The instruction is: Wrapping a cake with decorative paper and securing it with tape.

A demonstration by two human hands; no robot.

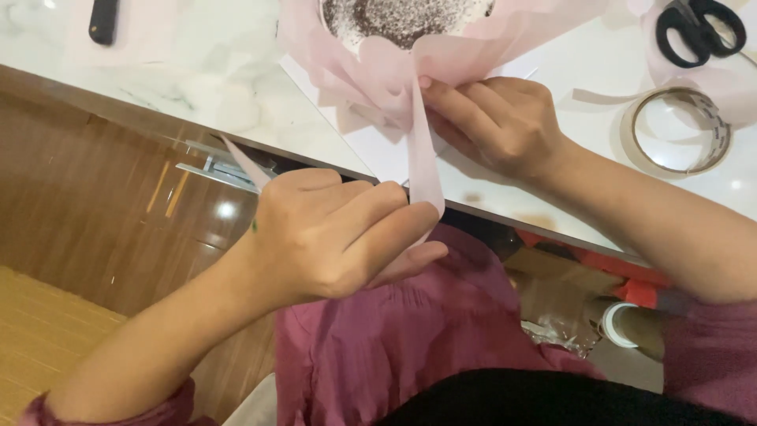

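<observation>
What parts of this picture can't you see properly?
Head view:
- Round speckled thing: top cut off by the frame, sides hidden by pink paper.
- Scissors: blades cut off at the top edge.
- Black object: cut off, kind unclear.
- Strip: lower end hidden inside the left hand.
- Right hand fingertips: tucked under paper.

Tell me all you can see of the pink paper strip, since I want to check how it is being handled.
The pink paper strip is a narrow, thin, pale pink band, like tissue or crepe. It runs down from the pink wrapping on the white table, past the table edge. The right hand presses its upper end against the wrapping; the left hand pinches its lower end, pulling it fairly straight. Another pink tip pokes out behind the left hand.
</observation>
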